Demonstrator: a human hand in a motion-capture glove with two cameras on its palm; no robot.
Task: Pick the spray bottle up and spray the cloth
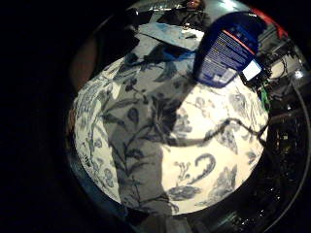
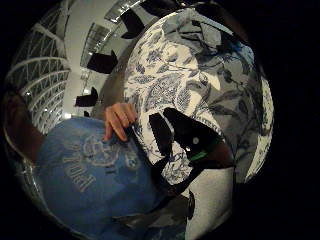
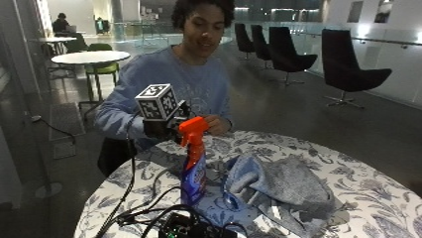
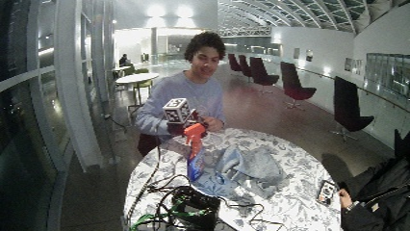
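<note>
Behind the spray bottle, level with its orange trigger head, your gloved right hand hangs above the table edge. From the outside view it is not clear whether the hand touches the head. The little-finger-side palm view shows the bottle's blue label off to one side of the palm, with patterned tabletop under the hand. Whether that hand is released or clenched cannot be told, because the trigger head covers part of it.

Your bare left hand is just beyond the bottle's head, close to your chest. The thumb-side palm view shows its fingers bent against your blue sweatshirt at the table's rim.

The spray bottle stands upright on the round table, which is covered in a white cloth with a blue floral print. Its blue body rests on the tabletop and its orange head points toward the camera side.

Just beside the bottle, on the side away from your right hand, the grey-blue cloth lies in a crumpled heap. One raised fold is nearest the bottle, and the rest spreads out across the middle of the table.

In front of the bottle, at the table's near edge, sits a black box.
</note>
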